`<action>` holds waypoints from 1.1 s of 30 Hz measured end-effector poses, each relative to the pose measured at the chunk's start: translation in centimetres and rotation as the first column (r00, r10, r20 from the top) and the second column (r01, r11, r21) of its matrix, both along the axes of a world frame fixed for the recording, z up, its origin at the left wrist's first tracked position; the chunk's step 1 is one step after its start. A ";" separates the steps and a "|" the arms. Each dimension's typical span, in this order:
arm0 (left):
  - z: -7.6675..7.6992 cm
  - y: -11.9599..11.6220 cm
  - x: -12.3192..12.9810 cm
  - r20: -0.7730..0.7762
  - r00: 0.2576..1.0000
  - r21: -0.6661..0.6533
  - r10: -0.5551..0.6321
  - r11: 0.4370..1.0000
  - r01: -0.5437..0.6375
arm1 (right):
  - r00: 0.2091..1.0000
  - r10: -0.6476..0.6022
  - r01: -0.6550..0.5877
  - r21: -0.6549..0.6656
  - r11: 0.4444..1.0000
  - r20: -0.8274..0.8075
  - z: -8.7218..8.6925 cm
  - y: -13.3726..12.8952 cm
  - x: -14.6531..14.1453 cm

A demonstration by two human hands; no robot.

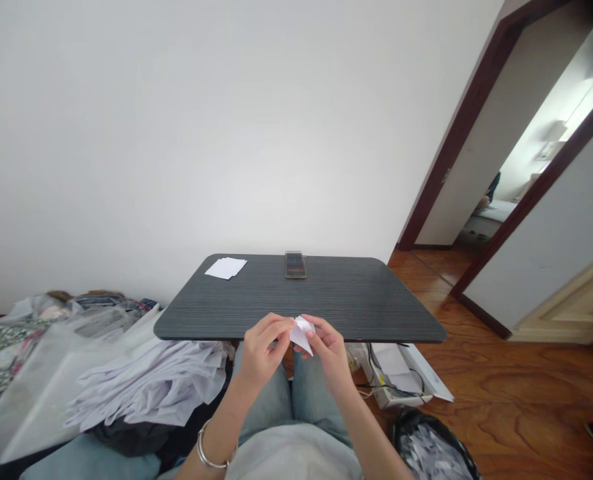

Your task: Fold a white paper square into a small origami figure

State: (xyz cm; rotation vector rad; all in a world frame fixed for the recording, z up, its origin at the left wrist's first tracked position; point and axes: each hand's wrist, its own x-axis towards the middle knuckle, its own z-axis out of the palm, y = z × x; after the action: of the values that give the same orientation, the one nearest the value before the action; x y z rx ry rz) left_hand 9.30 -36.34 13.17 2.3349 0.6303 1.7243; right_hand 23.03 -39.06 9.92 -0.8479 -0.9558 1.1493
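A small folded piece of white paper (302, 335) is held up between my two hands, just over the near edge of the dark table (346, 300). My left hand (266, 347) pinches its upper left edge with thumb and fingertips. On the other side, my right hand (328, 347) grips the paper between thumb and fingers. The exact folds are too small to make out. A short stack of white paper sheets (225, 268) lies at the table's far left.
A phone-like dark device (295, 265) sits at the table's back edge against the white wall. Left of me are piled clothes (146, 380) and plastic sheeting. Below right stand a white box (396, 377) with cables and a black bag (434, 447) of paper scraps.
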 end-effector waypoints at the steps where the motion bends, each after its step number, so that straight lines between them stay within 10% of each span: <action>1: 0.1 0.0 0.0 -0.009 1.000 -0.004 -0.007 1.000 0.007 | 1.000 0.022 -0.022 -0.022 1.000 -0.003 0.1 0.0 0.1; 17: 0.4 -0.2 -1.2 -0.070 0.996 -0.121 -0.056 0.992 0.047 | 0.997 0.006 -0.009 0.031 0.999 0.074 0.3 0.0 -1.4; 33: 0.3 -1.2 -0.3 0.134 0.990 -0.457 0.031 0.889 0.035 | 0.893 -0.335 0.278 0.217 0.936 0.300 -1.3 0.0 -2.1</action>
State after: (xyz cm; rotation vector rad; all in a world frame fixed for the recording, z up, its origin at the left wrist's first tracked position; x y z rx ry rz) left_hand 9.01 -37.51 13.47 1.8721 0.8961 1.5119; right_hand 20.89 -39.11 8.61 -1.0336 -1.1300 0.6506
